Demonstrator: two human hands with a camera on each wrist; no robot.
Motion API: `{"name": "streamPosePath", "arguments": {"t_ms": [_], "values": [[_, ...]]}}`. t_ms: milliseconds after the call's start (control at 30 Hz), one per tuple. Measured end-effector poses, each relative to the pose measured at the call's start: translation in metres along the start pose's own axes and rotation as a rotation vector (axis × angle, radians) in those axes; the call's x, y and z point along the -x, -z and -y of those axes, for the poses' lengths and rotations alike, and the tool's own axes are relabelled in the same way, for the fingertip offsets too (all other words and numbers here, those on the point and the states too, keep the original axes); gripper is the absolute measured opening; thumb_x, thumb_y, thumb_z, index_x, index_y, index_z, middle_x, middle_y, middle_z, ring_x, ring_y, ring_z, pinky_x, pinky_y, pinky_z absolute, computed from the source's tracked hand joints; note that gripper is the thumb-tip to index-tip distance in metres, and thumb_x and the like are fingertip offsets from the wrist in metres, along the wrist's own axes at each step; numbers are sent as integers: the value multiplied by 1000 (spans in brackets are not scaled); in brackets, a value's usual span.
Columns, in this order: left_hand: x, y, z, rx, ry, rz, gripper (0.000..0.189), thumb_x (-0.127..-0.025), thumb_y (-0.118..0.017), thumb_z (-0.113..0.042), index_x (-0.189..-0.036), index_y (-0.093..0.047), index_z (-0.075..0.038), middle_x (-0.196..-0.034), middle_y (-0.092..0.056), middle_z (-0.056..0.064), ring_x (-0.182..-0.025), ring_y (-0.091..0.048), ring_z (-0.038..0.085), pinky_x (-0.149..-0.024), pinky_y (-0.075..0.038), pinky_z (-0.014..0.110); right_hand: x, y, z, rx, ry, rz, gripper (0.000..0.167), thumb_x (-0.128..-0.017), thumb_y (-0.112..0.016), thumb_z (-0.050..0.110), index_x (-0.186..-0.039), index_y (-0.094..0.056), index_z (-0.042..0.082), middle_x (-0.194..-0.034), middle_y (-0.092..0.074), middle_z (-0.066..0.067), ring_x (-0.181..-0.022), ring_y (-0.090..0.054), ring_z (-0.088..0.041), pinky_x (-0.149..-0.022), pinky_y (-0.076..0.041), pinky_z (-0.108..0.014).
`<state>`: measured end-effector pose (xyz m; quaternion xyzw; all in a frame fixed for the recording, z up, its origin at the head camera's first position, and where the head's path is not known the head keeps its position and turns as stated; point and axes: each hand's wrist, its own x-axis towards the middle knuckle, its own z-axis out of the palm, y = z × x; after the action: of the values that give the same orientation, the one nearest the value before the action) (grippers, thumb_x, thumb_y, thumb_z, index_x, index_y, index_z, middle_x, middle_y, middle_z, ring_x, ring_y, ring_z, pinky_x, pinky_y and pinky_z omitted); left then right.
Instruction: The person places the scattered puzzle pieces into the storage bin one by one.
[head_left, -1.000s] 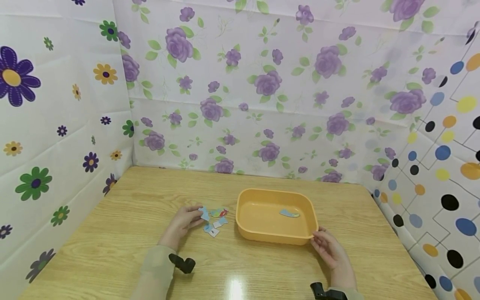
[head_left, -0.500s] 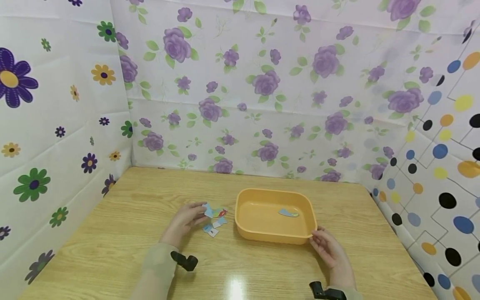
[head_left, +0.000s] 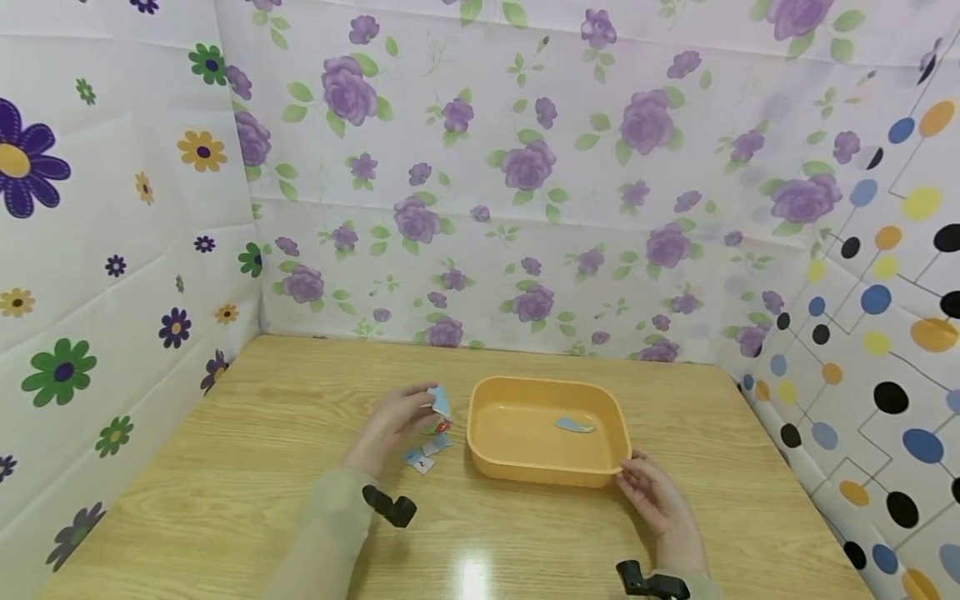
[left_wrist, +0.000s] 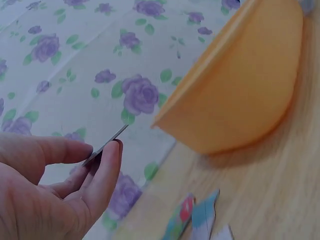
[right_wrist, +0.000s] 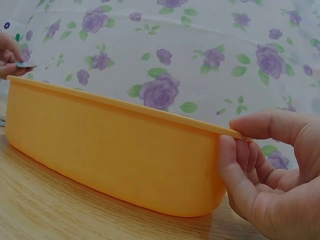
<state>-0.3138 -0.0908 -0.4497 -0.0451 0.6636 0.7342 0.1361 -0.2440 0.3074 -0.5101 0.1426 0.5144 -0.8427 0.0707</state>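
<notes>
Between thumb and fingers, my left hand pinches a thin light-blue puzzle piece, raised off the table just left of the tray. In the left wrist view that puzzle piece is seen edge-on. Below the hand lie more puzzle pieces: a red and green one, partly hidden, a blue and white one and another with a black mark. My right hand grips the near right corner of the orange plastic tray by its rim. A blue puzzle piece lies inside the tray.
A wooden table carries everything. Flower-patterned cloth hangs behind it, with patterned cloths at the left and right sides. A black wrist mount sits on the left sleeve, another on the right.
My left hand has lifted the light-blue puzzle piece and carried it right and away, towards the tray. The right hand keeps its hold on the tray corner.
</notes>
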Motion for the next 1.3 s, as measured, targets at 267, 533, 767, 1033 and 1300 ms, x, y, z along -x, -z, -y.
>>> {"name": "streamPosePath", "arguments": {"t_ms": [267, 533, 767, 1033, 1300], "values": [[-14, -37, -22, -7, -28, 61, 45, -98, -51, -4, -143, -45, 4, -129, -56, 25, -96, -67, 17, -81, -57, 19, 3, -2, 3, -2, -7, 6, 28, -98, -43, 2, -123, -34, 10, -101, -51, 2, -92, -54, -5, -87, -52, -16], [-35, -82, -24, -33, -4, 116, 43, -96, -53, -1, -138, -50, 6, -125, -59, 26, -87, -68, 17, -82, -59, 25, 2, 0, 0, -6, 28, 30, 16, -98, -42, -1, -108, -45, 11, -97, -52, 1, -87, -55, -7, -82, -53, -17], [-51, -111, -13, -71, 14, 127, 41, -96, -56, 1, -136, -52, 6, -120, -62, 26, -91, -69, 22, -81, -59, 27, 0, 2, -2, 4, 51, 44, 16, -98, -40, -1, -105, -46, 12, -94, -53, 3, -85, -56, -6, -82, -53, -17], [-58, -135, -6, -104, 36, 128, 42, -95, -56, 3, -137, -51, 7, -128, -58, 28, -111, -64, 36, -85, -59, 29, -2, 2, -3, 37, 61, 36, 17, -99, -42, 0, -112, -44, 11, -98, -54, 3, -90, -56, -5, -83, -53, -17], [-67, -150, 7, -126, 48, 69, 38, -93, -58, 5, -130, -55, 9, -126, -61, 26, -108, -65, 34, -91, -57, 35, 0, 0, -1, -2, 54, 62, 17, -98, -41, -2, -107, -46, 11, -94, -54, 3, -86, -56, -6, -80, -53, -17]]}}
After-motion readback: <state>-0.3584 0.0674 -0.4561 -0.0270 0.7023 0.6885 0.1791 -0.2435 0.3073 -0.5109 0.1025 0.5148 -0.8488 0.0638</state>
